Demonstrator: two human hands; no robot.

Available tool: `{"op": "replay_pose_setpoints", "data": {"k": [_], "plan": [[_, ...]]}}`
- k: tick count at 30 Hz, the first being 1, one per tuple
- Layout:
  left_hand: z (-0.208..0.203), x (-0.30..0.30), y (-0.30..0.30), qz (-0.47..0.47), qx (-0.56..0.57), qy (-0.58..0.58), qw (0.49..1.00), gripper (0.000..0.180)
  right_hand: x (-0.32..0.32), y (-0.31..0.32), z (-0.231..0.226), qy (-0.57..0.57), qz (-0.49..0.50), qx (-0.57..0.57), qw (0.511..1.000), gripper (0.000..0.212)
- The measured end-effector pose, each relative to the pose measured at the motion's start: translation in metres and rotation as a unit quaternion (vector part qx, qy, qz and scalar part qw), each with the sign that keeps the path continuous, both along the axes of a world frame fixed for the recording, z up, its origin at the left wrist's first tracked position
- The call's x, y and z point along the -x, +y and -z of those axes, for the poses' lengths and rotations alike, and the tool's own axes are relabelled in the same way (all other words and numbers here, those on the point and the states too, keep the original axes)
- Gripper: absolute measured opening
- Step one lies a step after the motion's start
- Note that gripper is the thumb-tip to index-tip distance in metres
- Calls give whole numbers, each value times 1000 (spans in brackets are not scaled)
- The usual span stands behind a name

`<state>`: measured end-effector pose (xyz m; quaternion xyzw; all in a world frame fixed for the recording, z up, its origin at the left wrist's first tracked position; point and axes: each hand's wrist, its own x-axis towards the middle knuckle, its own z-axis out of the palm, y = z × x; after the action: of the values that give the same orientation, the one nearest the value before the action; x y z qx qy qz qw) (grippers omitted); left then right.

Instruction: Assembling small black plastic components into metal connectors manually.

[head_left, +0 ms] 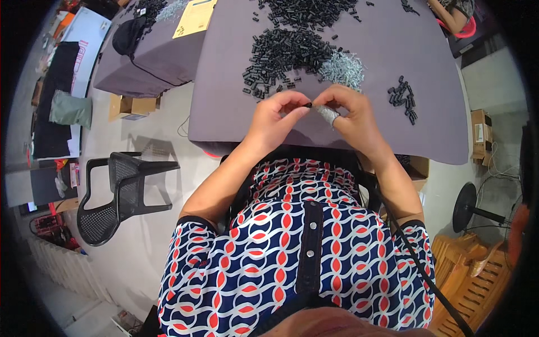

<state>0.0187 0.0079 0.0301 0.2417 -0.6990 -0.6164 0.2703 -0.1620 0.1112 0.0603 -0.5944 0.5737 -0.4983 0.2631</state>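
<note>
My left hand point(275, 117) pinches a small black part point(307, 105) between thumb and fingertips, just over the near side of the cloth-covered table. My right hand point(355, 112) meets it there, its thumb and index finger closed at the part's end. Whatever those right fingertips hold is too small to make out. A silvery wrap point(327, 115) covers the right thumb. Beyond the hands lies a heap of short black cylindrical pieces point(289, 53). A pile of small silver metal pieces point(342, 70) touches its right side. Several similar black pieces point(402, 98) lie apart to the right.
Another black heap point(306, 11) sits farther back on the grey tablecloth point(415, 50). On a second table at left are a black cap point(129, 38) and a yellow sheet point(194, 18). A black plastic chair point(126, 191) stands left. Another person's arm point(449, 17) shows at far right.
</note>
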Motion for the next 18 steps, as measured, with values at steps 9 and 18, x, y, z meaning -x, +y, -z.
{"op": "replay_pose_setpoints", "data": {"k": [9,18], "plan": [[7,-19,24,75,178,-50,980,15,1,12,8,-109,-122,-216,963,13],[20,-40,25,41,-158,11,987,12,5,-8,4,-246,-110,-288,919,14]]}}
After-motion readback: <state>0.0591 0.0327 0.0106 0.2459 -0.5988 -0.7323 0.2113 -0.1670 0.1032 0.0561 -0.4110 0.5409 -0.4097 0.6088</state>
